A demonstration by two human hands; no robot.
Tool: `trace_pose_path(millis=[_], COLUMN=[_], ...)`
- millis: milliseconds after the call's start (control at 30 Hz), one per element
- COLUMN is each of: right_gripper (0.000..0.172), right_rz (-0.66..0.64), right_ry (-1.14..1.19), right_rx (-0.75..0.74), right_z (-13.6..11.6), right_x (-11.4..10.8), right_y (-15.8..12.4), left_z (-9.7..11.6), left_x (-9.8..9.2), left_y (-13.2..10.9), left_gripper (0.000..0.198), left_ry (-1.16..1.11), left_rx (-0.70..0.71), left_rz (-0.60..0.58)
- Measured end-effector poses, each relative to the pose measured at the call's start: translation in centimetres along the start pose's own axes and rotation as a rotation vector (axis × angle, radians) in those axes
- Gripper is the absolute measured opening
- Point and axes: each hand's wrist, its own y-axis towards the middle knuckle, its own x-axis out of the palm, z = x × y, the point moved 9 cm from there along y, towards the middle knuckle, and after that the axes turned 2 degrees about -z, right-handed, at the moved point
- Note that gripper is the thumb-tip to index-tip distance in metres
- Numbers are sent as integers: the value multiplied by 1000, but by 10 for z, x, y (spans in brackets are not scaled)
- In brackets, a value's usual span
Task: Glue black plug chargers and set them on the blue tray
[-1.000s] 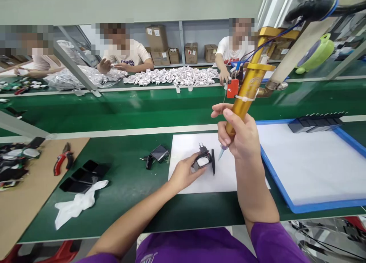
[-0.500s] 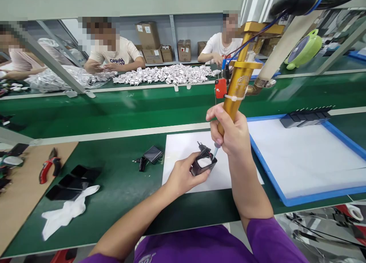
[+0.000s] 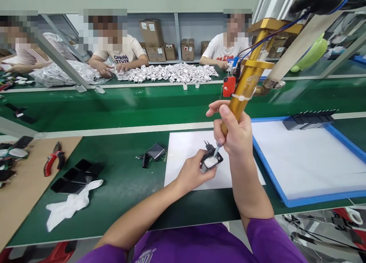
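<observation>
My left hand point(image 3: 195, 169) is closed around a black power adapter case point(image 3: 203, 167), tilted so its open top faces up. White material point(image 3: 211, 162) shows inside, and a two-pin plug point(image 3: 208, 145) sticks out behind it. My right hand point(image 3: 236, 135) grips a gold glue dispensing gun point(image 3: 243, 85), its index finger stretched out by a red switch point(image 3: 229, 87). The gun's pale nozzle tip point(image 3: 216, 150) meets the case's inner edge; whether it touches the white filling I cannot tell. Beneath both hands is a white sheet point(image 3: 178, 148) on the green bench.
A blue-rimmed tray point(image 3: 274, 181) with several black cases point(image 3: 309, 121) lies at right. Another adapter point(image 3: 156, 151), black shells point(image 3: 76, 177), a white cloth point(image 3: 71, 205) and red-handled pliers point(image 3: 54, 159) lie left. Across the green partition, people sit by piled white plugs point(image 3: 171, 73).
The nozzle has shifted along the inside of the case, away from its right corner toward the back edge. My right index finger has straightened. The whole view has swung slightly left.
</observation>
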Motion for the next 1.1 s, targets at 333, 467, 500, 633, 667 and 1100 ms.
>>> trace_pose_path(millis=[333,467,500,633,667,1100], right_gripper=[37,30,29,33,33,23], right_rz=[24,-7,-15,-29,-22,352], right_ry=[39,59,58,55,52,-266], right_rx=[9,-32,-44,-71,-71,-205], right_z=[-1,-5,-6,-7,-6,3], right_x=[13,18,18,14,11,-69], right_y=[-6,-8,-8,-4,-3,19], left_z=[15,12,10,-9,-16,-47], left_x=[5,6,7,2,-2,-55], left_y=[2,1,0,-1,-2,-34], left_gripper=[35,38,38,34,34,40], left_ry=[-163,-160,-148,-136,-152,-319], left_rx=[40,26,21,4,-4,47], left_rz=[93,76,63,33,37,160])
